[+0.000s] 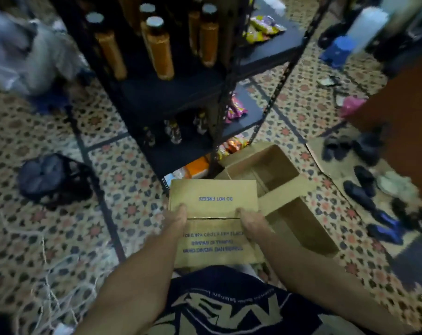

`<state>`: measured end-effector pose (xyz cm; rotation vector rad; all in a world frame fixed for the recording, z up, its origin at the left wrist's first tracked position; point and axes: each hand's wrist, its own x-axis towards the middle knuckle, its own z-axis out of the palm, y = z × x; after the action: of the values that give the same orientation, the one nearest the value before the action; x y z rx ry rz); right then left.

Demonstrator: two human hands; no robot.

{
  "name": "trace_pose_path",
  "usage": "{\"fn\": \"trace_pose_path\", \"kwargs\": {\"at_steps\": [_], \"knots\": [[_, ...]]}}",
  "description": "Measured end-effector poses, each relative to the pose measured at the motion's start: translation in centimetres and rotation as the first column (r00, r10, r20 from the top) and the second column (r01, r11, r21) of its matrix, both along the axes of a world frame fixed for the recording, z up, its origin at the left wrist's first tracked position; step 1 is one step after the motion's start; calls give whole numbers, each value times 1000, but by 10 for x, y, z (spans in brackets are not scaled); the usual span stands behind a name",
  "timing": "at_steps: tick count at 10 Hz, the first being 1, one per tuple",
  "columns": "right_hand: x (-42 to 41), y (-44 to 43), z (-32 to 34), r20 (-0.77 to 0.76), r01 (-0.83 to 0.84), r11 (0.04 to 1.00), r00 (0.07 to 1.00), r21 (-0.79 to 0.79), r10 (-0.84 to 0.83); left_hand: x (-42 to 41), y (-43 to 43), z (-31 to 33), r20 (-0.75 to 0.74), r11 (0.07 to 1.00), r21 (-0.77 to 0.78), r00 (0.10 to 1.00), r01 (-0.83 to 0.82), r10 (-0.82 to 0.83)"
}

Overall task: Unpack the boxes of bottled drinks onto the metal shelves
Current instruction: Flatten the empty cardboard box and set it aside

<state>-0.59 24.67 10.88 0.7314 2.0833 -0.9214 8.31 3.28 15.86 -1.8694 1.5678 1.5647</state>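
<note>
The metal shelves (171, 93) stand right in front, with free dark board on the middle tier ahead of the tall orange bottles (160, 47), so there's a place for the drinks to go once they're out. The closed box (213, 197) sits on the patterned floor just short of the rack's foot, tight against the person's legs. It touches the emptied box (275, 170) on its right (that one is wide open with nothing inside as far as I can see). A few smaller bottles (173, 132) stand on a lower tier.

Both hands are on the lid. The left hand (175, 217) and right hand (250, 222) lie with fairly straight fingers, not wrapped round anything, and their tips are at the centre seam (212, 218) where the two flaps meet.

My take is that this step is opening the box:
- Work the fingertips into that seam near the two ends, not the middle, since the flap gives more easily there.
- Lift the far flap away first, because the near one is crowded by the legs.
- Keep the box flat on the floor while pulling. Bottles inside could tip if it rocks.
- Fold the flaps fully outward, clear of the neighbouring carton, so they don't spring back over the bottle necks.
</note>
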Motion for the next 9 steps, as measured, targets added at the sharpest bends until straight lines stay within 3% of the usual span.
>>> {"fn": "trace_pose_path", "kwargs": {"at_steps": [1, 2, 3, 4, 5, 7, 9], "knots": [[-21, 2, -23, 53, -182, 983, 982, -39, 184, 21, 14, 9, 16, 994, 8, 994, -110, 110], [-12, -23, 45, -1, -572, 813, 818, 112, 576, 46, 8, -36, -24, 965, 21, 965, -262, 262], [-14, -40, 43, -42, -476, 873, 875, 105, 482, 50, 3, -39, 19, 960, 30, 960, -278, 278], [-20, -56, 28, -50, -333, 940, 940, 71, 337, 56, -2, -44, 80, 984, -47, 981, -174, 177], [-28, -69, 7, -58, -395, 917, 915, 60, 399, 56, -12, -57, 124, 987, -132, 986, -95, 112], [-64, -93, -37, -43, -439, 898, 897, 36, 441, 37, -33, -93, 94, 988, -154, 995, 3, 12], [-121, -104, -208, -61, -574, 819, 817, 26, 574, 4, -50, -196, 108, 980, -198, 994, 21, 1]]}}
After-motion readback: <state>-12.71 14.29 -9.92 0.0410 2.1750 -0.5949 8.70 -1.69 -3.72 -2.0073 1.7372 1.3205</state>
